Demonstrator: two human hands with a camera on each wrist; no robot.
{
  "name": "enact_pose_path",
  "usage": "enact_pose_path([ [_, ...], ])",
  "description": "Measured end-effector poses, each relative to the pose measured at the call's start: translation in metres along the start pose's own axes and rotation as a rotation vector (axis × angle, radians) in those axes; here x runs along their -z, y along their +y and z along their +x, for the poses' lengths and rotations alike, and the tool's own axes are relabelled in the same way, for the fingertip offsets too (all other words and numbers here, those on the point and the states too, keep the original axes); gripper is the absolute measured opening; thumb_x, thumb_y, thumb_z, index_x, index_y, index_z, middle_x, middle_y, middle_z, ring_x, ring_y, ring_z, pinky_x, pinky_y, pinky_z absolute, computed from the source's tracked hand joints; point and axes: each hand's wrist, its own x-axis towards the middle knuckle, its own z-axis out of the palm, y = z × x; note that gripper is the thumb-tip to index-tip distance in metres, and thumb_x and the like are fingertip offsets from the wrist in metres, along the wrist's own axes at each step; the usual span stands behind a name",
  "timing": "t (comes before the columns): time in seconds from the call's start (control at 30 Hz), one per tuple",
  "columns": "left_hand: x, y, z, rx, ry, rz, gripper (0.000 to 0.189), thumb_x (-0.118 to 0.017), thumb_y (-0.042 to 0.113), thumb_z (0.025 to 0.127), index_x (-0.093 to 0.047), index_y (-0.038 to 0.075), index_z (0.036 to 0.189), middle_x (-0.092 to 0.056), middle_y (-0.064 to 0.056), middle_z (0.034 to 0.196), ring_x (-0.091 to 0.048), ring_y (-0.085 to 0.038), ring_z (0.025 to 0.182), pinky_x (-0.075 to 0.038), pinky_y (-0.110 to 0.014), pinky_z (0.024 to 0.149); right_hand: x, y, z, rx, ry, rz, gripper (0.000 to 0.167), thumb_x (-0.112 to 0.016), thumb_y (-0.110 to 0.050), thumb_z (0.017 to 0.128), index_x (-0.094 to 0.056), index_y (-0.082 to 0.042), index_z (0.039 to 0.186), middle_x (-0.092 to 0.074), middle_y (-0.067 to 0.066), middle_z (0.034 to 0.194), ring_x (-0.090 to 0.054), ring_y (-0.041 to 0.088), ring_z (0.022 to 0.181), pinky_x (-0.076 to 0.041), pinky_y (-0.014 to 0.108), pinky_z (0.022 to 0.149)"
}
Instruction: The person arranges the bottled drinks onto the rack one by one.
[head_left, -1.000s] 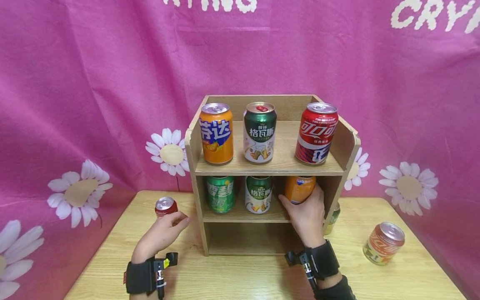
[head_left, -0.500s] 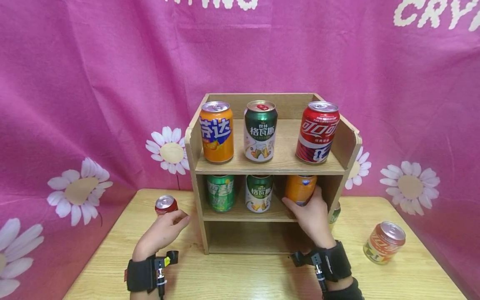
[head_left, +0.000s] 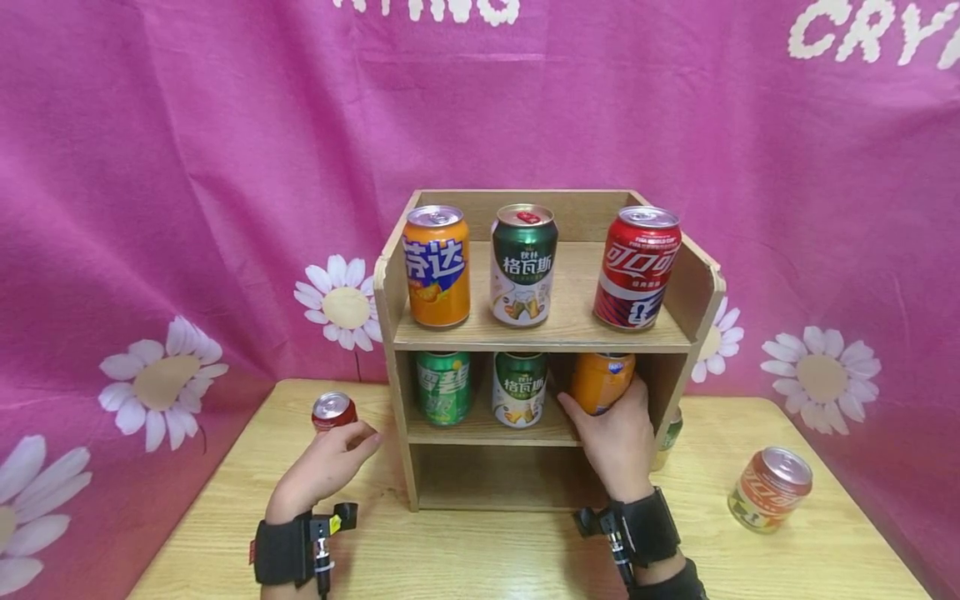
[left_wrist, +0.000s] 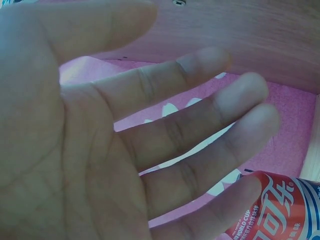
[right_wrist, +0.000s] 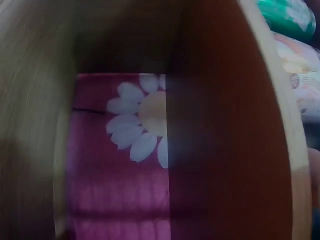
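Note:
On the right of the middle shelf, my right hand (head_left: 621, 437) grips an orange Fanta can (head_left: 597, 385), thumb at its left and the other fingers hidden around its right side. My left hand (head_left: 324, 468) hovers near a red cola can (head_left: 333, 410) on the table. The left wrist view shows its fingers (left_wrist: 175, 132) relaxed and slightly spread, the cola can (left_wrist: 280, 210) beyond the little finger. Left of the Fanta can stand a green-and-white kvass can (head_left: 519, 392) and a green soda can (head_left: 443, 390). Only an edge of the right hand (right_wrist: 315, 172) enters the right wrist view.
The wooden shelf unit (head_left: 540, 336) bears an orange Fanta can (head_left: 438, 268), a kvass can (head_left: 522, 267) and a red cola can (head_left: 637, 268) on top. A red-and-yellow can (head_left: 770, 490) and a partly hidden green-yellow can (head_left: 667, 437) stand on the table at right.
My right wrist swung right and then back left. The gripped Fanta can has turned a little, its small blue logo shifting rightward. The left hand has stayed in place.

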Motion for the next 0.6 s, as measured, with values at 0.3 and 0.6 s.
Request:
enact_pose_path([
  [0.3,-0.001,-0.002,0.002,0.014,-0.013,0.004,0.017,-0.055,0.022,0.096,-0.065,0.008,0.099,-0.061,0.000,0.084,-0.052,-0.016,0.076,-0.043,-0.034,0.071,0.004,0.001,0.002,0.032,-0.050,0.007,0.082,-0.080,-0.040,0.073,-0.037,0.006,0.124,-0.054,0.023,0.104,-0.056,0.038,0.091,-0.045,0.052,0.079],
  [0.6,0.000,0.000,0.001,0.020,-0.013,0.000,0.018,-0.055,0.023,0.096,-0.065,0.008,0.098,-0.062,0.000,0.085,-0.053,-0.016,0.076,-0.044,-0.034,0.071,0.019,-0.002,0.009,-0.027,-0.235,0.038,0.080,-0.076,-0.040,0.076,-0.033,0.004,0.128,-0.054,0.023,0.110,-0.056,0.036,0.099,-0.044,0.050,0.086],
])
